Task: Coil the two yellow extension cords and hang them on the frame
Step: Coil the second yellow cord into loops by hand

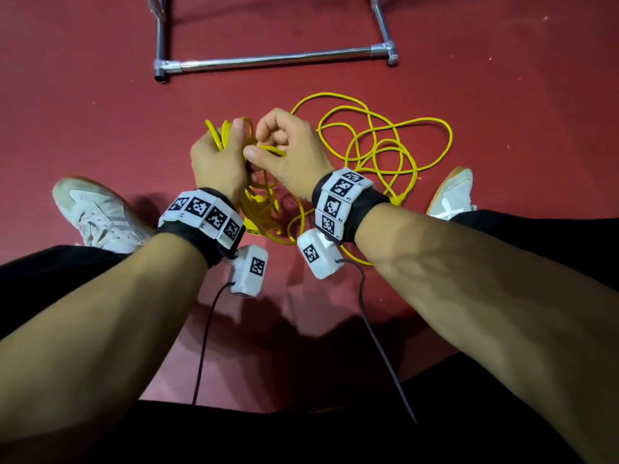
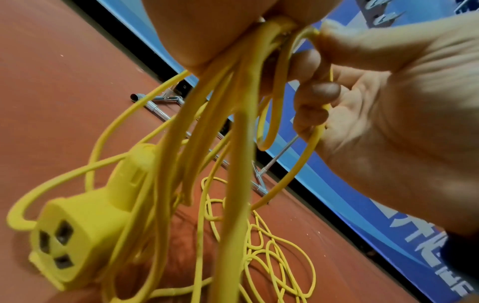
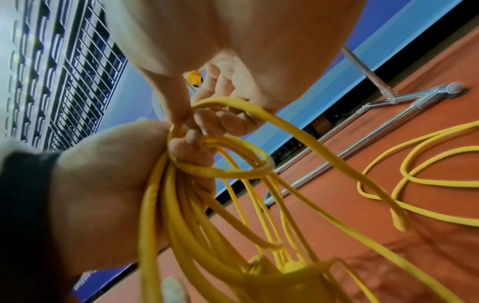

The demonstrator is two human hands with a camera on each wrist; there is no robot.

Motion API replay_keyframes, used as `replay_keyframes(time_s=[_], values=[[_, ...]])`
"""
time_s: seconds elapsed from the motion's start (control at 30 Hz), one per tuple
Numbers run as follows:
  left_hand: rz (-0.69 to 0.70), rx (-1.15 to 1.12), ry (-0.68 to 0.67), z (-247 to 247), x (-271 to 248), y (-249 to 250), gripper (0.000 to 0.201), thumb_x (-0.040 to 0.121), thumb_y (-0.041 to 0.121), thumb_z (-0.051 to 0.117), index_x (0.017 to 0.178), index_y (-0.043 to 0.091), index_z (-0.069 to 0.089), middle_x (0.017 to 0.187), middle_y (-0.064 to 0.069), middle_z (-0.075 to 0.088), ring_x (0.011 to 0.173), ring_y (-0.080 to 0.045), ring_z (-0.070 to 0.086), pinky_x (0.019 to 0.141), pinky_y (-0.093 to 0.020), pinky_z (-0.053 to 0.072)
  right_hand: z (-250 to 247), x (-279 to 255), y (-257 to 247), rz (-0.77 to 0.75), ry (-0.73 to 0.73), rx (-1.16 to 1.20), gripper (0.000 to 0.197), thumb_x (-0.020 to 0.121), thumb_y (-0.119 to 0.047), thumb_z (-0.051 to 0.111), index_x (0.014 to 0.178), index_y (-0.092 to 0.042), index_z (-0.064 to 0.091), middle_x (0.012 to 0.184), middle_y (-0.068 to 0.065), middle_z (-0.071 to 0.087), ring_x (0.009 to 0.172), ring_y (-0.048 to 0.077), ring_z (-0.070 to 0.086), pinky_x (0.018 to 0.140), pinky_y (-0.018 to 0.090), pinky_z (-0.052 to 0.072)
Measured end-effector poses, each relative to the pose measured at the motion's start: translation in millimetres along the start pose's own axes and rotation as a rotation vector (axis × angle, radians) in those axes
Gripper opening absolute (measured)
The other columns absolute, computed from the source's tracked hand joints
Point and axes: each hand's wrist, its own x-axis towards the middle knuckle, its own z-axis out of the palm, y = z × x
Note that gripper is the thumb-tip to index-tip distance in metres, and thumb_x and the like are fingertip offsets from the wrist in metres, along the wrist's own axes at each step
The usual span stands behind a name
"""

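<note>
Left hand (image 1: 216, 159) grips a bundle of coiled loops of a yellow extension cord (image 1: 259, 209), fingers wrapped round the gathered strands; loops hang down from the fist between the two white sneakers (image 1: 97, 214). Left wrist view: the cord's yellow socket end (image 2: 75, 231), three slots visible, dangles low among the hanging loops.

Right hand (image 1: 288, 152) is pressed up against the left, fingers curled, pinching a strand of the same cord (image 3: 233, 170) and leading it in a small loop around the top of the bundle. In the right wrist view a yellow plug (image 3: 194, 79) shows just behind the fingers; which cord it belongs to is unclear.

More yellow cord (image 1: 385, 139) lies in loose, overlapping loops on the red floor (image 1: 100, 112), to the right of the hands, reaching near the right shoe. Whether this is the second cord or the tail of the held one cannot be told.

Chrome tube frame (image 1: 274, 58) stands on the floor ahead of the hands, well apart from the cords.
</note>
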Motion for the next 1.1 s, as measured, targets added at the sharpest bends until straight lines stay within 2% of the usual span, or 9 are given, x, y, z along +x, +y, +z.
replay_keyframes(time_s=[0.13,0.2,0.27,0.33,0.43,0.63,0.73,0.87,1.1], values=[[-0.013,-0.026,0.023,5.6,-5.0,-0.7,0.037,0.090,0.039,0.062,0.059,0.020,0.056,0.043,0.004,0.052,0.038,-0.019,0.046,0.046,-0.028,0.043,-0.2,-2.8,13.5,0.122,0.100,-0.124,0.039,0.074,-0.048,0.079,0.068,-0.021,0.052,0.053,-0.008,0.052,0.047,0.010,0.045,0.050,0.030,0.041],[-0.022,-0.017,0.022,7.4,-5.7,0.4,0.038,0.094,0.037,0.063,0.061,0.019,0.057,0.041,0.004,0.052,0.035,-0.017,0.045,0.042,-0.025,0.041,-8.3,-8.3,26.4,0.188,0.036,-0.180,0.050,0.084,-0.060,0.063,0.066,-0.015,0.053,0.054,-0.003,0.055,0.049,0.013,0.048,0.053,0.030,0.044],[-0.024,-0.038,0.006,7.7,-6.7,1.8,0.037,0.094,0.037,0.063,0.063,0.018,0.058,0.042,0.003,0.053,0.034,-0.015,0.045,0.040,-0.023,0.040,-17.4,-17.5,42.5,0.215,-0.023,-0.261,0.062,0.088,-0.068,0.042,0.069,-0.011,0.059,0.062,0.001,0.064,0.061,0.021,0.058,0.066,0.040,0.051],[-0.012,-0.068,-0.024,6.6,-6.3,0.7,0.037,0.093,0.036,0.066,0.064,0.015,0.057,0.045,-0.003,0.055,0.035,-0.017,0.049,0.040,-0.023,0.041,-26.2,-25.7,56.1,0.239,-0.037,-0.282,0.058,0.090,-0.065,0.038,0.070,-0.016,0.063,0.062,-0.001,0.062,0.062,0.019,0.057,0.071,0.045,0.051],[-0.004,-0.105,-0.106,3.2,-6.2,-3.4,0.033,0.090,0.036,0.070,0.076,0.008,0.060,0.054,-0.013,0.057,0.038,-0.023,0.056,0.044,-0.029,0.046,-35.1,-25.0,64.5,0.253,0.020,-0.151,0.049,0.086,-0.062,0.049,0.067,-0.018,0.060,0.053,-0.007,0.046,0.054,0.016,0.041,0.059,0.039,0.038],[-0.009,-0.079,-0.250,3.8,-12.4,-3.5,0.027,0.097,0.029,0.064,0.078,0.011,0.059,0.047,0.000,0.058,0.035,-0.017,0.054,0.039,-0.025,0.045,-45.9,-2.3,40.4,0.126,0.000,-0.075,0.030,0.080,-0.033,0.076,0.069,-0.017,0.053,0.045,-0.016,0.034,0.046,0.002,0.029,0.051,0.015,0.024],[-0.042,-0.044,-0.292,6.7,-14.3,-2.8,0.029,0.099,0.028,0.061,0.077,0.009,0.058,0.046,0.000,0.057,0.035,-0.016,0.051,0.037,-0.023,0.042,-38.8,3.5,30.1,0.071,-0.103,-0.142,0.031,0.074,-0.035,0.080,0.073,-0.016,0.056,0.051,-0.014,0.041,0.049,0.002,0.033,0.051,0.020,0.029],[-0.035,0.033,-0.225,5.6,-11.8,-6.6,0.033,0.094,0.033,0.063,0.067,0.016,0.056,0.043,0.003,0.049,0.034,-0.014,0.040,0.038,-0.021,0.033,-27.7,4.5,26.9,0.060,-0.128,-0.163,0.036,0.072,-0.047,0.078,0.075,-0.016,0.060,0.056,-0.009,0.048,0.052,0.006,0.040,0.052,0.023,0.035],[-0.009,-0.009,-0.112,0.3,-4.2,1.1,0.032,0.094,0.032,0.064,0.066,0.019,0.055,0.041,0.004,0.050,0.032,-0.014,0.040,0.037,-0.021,0.033,-47.0,-14.6,55.0,0.257,-0.105,-0.423,0.051,0.099,-0.054,0.045,0.074,-0.014,0.066,0.048,-0.011,0.049,0.054,0.011,0.047,0.062,0.030,0.035]])
